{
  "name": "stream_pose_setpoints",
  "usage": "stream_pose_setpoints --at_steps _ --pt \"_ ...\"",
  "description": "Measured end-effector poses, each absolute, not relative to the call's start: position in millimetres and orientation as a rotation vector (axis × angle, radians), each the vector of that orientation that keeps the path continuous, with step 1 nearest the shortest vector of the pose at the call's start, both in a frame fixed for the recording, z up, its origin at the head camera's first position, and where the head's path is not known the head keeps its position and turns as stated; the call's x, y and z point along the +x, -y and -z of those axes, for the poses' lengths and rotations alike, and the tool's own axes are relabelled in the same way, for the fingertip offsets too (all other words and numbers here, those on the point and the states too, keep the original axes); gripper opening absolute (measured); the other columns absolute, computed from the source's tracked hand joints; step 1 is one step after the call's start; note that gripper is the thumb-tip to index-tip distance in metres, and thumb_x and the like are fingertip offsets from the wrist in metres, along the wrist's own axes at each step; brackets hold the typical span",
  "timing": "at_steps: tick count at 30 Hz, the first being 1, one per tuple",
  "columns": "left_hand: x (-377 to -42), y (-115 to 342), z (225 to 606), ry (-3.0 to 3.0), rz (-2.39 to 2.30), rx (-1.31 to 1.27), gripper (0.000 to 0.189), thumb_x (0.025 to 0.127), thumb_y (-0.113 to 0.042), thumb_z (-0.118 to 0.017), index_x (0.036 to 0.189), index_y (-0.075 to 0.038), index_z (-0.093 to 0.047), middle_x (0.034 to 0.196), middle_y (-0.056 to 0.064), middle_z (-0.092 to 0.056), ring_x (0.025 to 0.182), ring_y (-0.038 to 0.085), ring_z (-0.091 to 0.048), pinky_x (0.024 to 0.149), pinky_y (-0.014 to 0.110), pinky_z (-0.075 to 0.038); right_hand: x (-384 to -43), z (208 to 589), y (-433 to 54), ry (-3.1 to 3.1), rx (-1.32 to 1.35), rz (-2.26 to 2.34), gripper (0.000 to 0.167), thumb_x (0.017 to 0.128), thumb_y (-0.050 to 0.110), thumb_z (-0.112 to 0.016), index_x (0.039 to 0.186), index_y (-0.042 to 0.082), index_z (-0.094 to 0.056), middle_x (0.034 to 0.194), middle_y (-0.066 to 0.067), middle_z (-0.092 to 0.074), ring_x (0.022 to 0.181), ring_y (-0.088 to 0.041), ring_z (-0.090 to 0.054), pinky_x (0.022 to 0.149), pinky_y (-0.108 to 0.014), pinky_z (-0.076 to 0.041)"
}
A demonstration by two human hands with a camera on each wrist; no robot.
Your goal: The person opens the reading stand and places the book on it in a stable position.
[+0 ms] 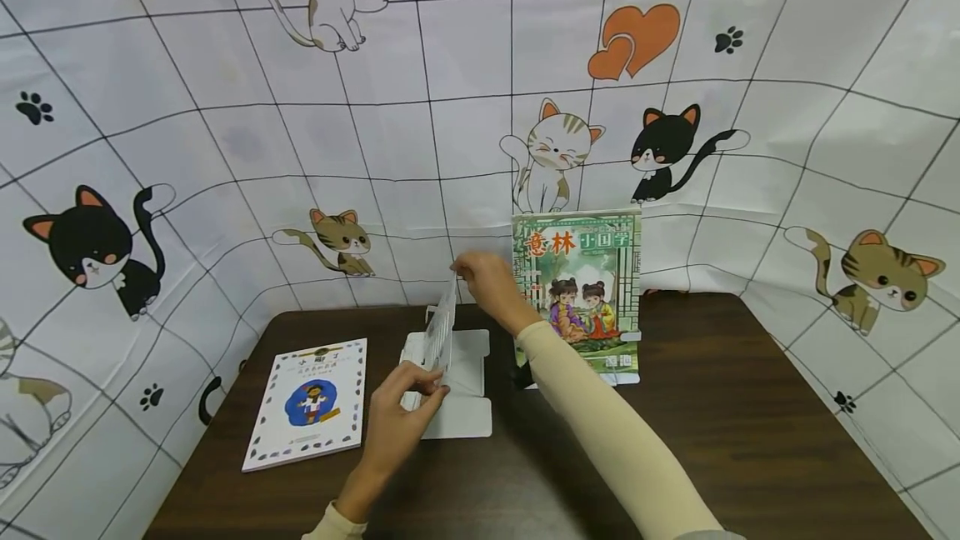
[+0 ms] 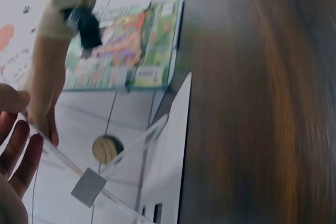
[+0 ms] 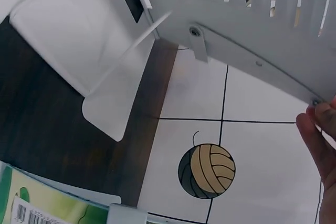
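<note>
A white book stand sits on the table with its slatted back panel raised steeply from the flat base. My left hand is at the panel's near edge, thumb and fingers pinching it; in the left wrist view the left hand appears at the panel's edge. Reaching over to the far side, my right hand pinches the panel's upper far corner. The right wrist view shows that right hand with thumb and finger on the corner.
To the right, a green illustrated magazine stands upright, held at its lower edge by a white clip. A white book with a blue picture lies flat at the left. Behind the dark table hangs a cat-patterned sheet.
</note>
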State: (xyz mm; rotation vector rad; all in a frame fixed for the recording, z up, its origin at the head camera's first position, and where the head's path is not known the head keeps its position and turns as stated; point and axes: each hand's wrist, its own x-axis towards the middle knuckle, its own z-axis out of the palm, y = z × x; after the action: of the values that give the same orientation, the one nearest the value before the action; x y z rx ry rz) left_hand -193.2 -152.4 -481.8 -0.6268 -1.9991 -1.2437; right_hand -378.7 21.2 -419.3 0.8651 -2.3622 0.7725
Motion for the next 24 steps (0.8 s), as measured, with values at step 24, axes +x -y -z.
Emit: stream_pose_setpoints --at_steps 24 --pt "-212 131 476 2.164 1.534 -0.568 0.01 0.098 -0.008 -0.078 0.108 -0.011 -0.078 0.089 0.004 -0.074 0.076 0.008 -0.067 0.069 0.024 -0.058 -380 415 -17 2.484 0.969 -0.949 0.029 0.107 0.004 -0.06 0.134 0.002 -0.072 0.124 -0.014 -0.078 0.11 -0.027 -0.077 0.094 -0.041 -0.063"
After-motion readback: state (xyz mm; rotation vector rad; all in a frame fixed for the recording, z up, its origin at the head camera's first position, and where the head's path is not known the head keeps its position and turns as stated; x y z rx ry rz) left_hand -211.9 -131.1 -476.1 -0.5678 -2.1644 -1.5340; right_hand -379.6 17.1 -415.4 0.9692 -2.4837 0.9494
